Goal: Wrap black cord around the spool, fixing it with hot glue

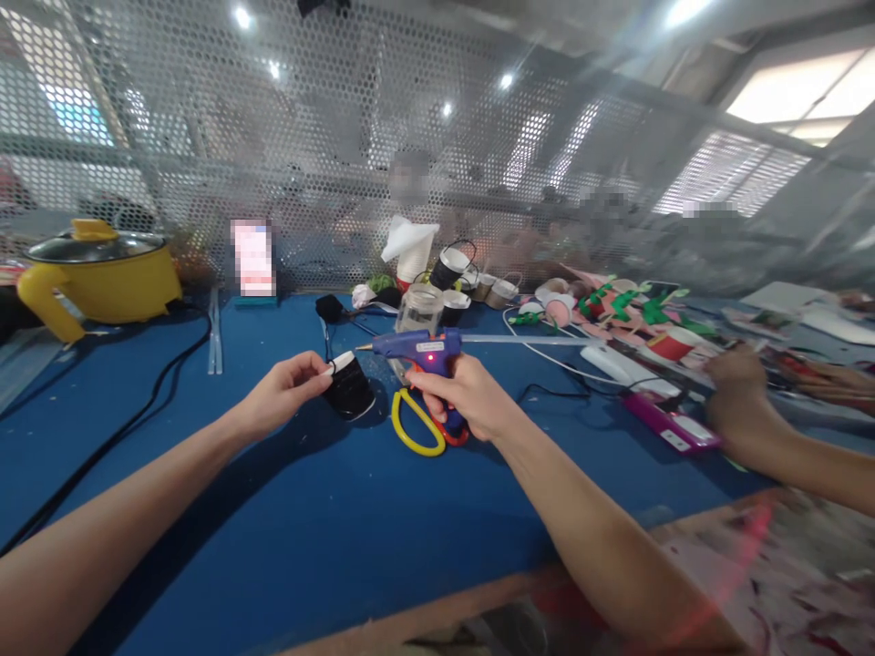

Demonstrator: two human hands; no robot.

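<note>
My left hand [285, 392] pinches a small black paper cup [350, 389] by its white rim, tilted on its side just above the blue table [293, 538]. My right hand [465, 394] grips a blue hot glue gun [416, 347] with a red light lit on its body. The gun's nozzle points left toward the cup, a short gap apart. Yellow-handled scissors [415, 428] lie on the table under my right hand.
A yellow electric pot [99, 273] stands at the far left with a black cord [129, 419] running across the table. Cups, a clear jar [418, 310] and green and pink craft pieces [615, 310] crowd the back. Another person's hand [742, 396] rests at the right near a pink phone [670, 424].
</note>
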